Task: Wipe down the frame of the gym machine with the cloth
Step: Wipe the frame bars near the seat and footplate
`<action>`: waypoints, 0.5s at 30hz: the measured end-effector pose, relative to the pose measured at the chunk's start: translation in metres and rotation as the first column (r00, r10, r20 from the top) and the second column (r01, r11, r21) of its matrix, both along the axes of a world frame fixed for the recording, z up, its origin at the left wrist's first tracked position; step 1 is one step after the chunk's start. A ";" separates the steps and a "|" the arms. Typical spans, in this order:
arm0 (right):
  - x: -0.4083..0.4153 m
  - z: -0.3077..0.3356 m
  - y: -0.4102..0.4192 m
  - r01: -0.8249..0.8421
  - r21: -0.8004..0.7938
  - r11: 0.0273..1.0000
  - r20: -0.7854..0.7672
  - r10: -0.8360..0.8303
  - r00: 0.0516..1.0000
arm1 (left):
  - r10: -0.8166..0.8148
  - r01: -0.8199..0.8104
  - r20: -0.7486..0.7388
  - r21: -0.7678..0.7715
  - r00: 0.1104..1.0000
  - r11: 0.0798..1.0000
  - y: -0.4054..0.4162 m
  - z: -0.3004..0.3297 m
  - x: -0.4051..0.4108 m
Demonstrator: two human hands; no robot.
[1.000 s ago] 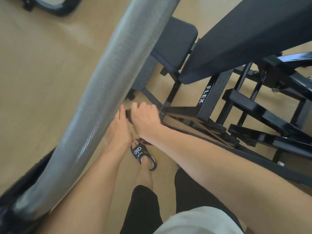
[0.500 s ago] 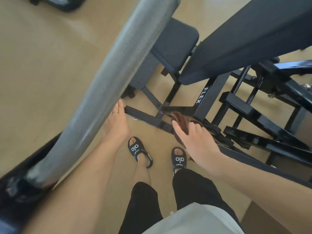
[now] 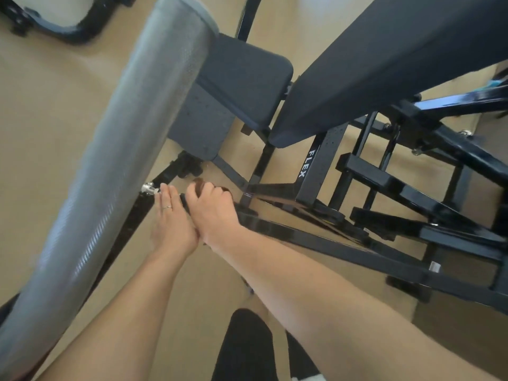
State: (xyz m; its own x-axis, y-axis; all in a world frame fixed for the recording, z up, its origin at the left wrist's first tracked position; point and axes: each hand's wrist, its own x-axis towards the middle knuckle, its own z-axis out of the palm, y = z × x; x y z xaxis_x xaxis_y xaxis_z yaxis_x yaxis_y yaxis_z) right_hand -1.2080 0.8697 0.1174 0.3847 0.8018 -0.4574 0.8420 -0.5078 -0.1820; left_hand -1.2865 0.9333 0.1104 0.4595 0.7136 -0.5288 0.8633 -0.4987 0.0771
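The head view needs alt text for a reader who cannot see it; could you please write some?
Seen from above, a person's right hand grips a brown cloth on a low black bar of a gym machine's frame, with the left hand open beside it. A grey padded roller crosses the left foreground; dark seat pads sit above, over a tan floor.

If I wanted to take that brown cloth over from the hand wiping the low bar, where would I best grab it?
Judging from this view, only a small brown edge of the cloth shows past the fingertips of the right hand, which is curled round it on the low black frame bar. Pinch that exposed edge, coming from the far side above the bar; the left hand blocks the near left.
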 end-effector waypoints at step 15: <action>0.040 -0.006 -0.172 0.132 0.175 0.976 -0.158 -0.104 0.982 | -0.029 -0.007 0.191 0.184 0.981 0.983 -0.082 0.009 0.063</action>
State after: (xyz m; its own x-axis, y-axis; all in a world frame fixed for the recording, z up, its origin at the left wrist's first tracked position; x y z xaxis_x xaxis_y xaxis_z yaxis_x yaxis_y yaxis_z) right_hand -1.1679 0.6982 0.1119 0.4214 0.8304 -0.3646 0.7350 -0.5482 -0.3990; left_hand -1.2232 0.8512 0.1193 0.5481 0.7843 -0.2906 0.8356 -0.5291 0.1478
